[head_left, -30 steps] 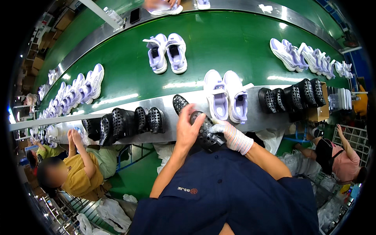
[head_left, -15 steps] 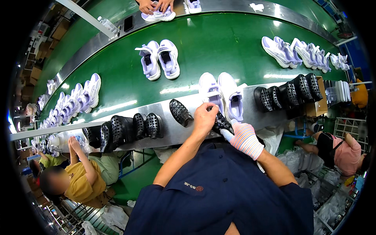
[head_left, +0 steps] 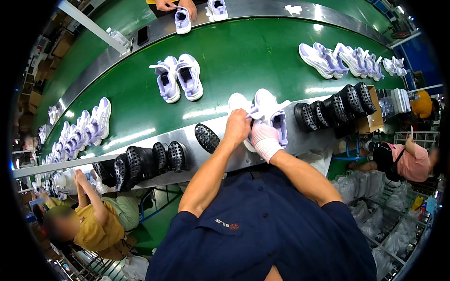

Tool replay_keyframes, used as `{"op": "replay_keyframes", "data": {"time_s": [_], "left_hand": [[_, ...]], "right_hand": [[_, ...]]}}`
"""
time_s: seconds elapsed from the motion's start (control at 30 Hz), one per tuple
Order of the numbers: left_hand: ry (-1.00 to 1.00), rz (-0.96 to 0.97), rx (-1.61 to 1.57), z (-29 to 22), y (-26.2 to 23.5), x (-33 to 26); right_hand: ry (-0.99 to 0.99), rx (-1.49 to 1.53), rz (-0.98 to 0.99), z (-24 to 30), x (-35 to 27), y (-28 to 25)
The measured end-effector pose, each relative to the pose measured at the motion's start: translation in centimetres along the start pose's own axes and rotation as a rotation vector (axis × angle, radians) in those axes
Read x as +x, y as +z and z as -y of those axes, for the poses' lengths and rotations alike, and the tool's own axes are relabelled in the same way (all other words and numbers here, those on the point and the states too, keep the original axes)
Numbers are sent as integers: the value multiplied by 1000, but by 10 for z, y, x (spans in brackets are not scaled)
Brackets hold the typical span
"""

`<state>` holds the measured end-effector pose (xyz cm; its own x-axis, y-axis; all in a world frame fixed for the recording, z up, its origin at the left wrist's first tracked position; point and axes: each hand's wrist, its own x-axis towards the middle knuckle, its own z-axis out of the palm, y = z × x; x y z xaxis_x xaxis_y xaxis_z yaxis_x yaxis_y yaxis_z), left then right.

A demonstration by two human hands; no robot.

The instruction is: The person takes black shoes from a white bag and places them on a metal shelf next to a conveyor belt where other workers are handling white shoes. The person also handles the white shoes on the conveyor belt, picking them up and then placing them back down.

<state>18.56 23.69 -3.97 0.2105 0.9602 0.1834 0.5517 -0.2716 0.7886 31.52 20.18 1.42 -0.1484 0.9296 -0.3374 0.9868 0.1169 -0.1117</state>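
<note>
A pair of white-and-lilac sneakers stands on the metal ledge before me. My left hand (head_left: 238,125) is closed on the upper of the left sneaker (head_left: 239,100), beside its strap. At that shoe's opening, my right hand (head_left: 266,142), in a striped glove, has its fingers curled; what they hold is hidden. Against the back of that hand stands the right sneaker (head_left: 266,100). No black form shows between my hands. One loose black perforated shoe form (head_left: 206,137) lies on the ledge left of my left wrist.
Black perforated forms stand in rows at left (head_left: 136,164) and right (head_left: 335,108). Another sneaker pair (head_left: 177,78) rests on the green belt (head_left: 243,56), between sneaker rows. Across it, a person's hands (head_left: 178,5) handle a sneaker (head_left: 183,21). A seated person (head_left: 101,218) is at left.
The black form that was between my hands is out of sight. Both hands have moved forward onto the left sneaker. Across the belt, the other person's sneaker has been turned upright.
</note>
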Motion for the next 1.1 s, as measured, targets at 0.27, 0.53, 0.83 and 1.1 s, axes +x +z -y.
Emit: {"op": "replay_keyframes", "data": {"time_s": [0.27,0.53,0.83,1.1], "left_hand": [[-223,160,-196,7,-15,-3],[-43,-2,-84,33,-20,-11],[-536,108,113,-25,8,-26],[-499,66,193,-22,18,-20]], "right_hand": [[-70,70,-110,5,6,26],[-83,464,-451,-15,-16,18],[378,328,-279,-88,-13,35],[286,258,-256,-103,2,33]]}}
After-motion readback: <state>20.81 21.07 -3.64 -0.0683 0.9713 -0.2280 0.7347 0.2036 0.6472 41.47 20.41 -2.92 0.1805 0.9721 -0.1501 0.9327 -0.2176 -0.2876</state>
